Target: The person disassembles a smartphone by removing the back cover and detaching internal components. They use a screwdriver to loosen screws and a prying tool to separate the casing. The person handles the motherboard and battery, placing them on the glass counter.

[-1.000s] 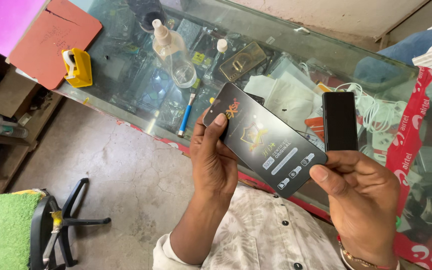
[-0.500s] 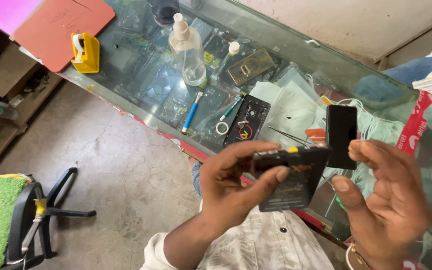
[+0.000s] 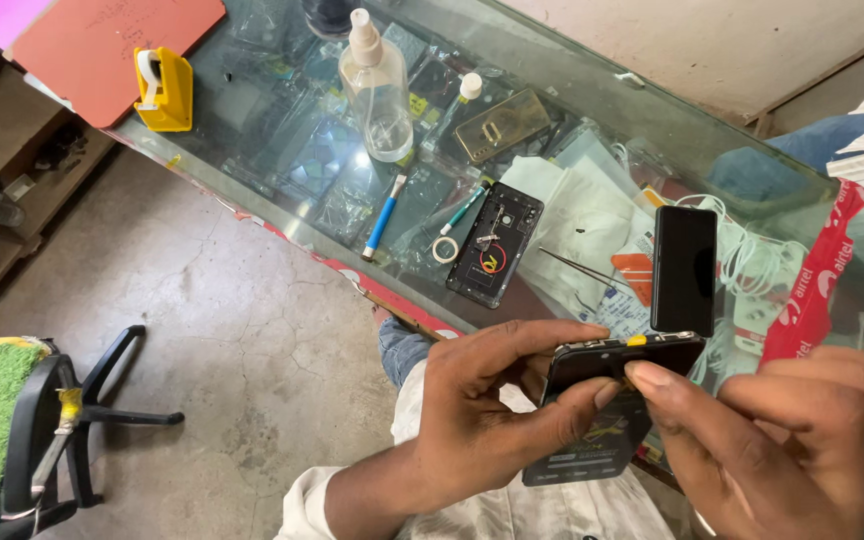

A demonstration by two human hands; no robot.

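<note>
Phone package [image 3: 592, 430], flat, dark and printed, is held edge-up below the near edge of the glass counter [image 3: 252, 190], gripped from both sides. Left hand [image 3: 482, 420] pinches its top edge between thumb and fingers; right hand [image 3: 792, 440] presses a thumb on the same edge, fingers curled behind, apparently also holding the upright black phone [image 3: 684, 268]. On the counter beyond: an opened phone body [image 3: 495, 245], tweezers [image 3: 577, 265], a tape ring [image 3: 444, 248], a blue brush [image 3: 384, 215], a yellow tape dispenser [image 3: 164, 90]. Clear spray bottle [image 3: 382, 95] holds a little liquid.
</note>
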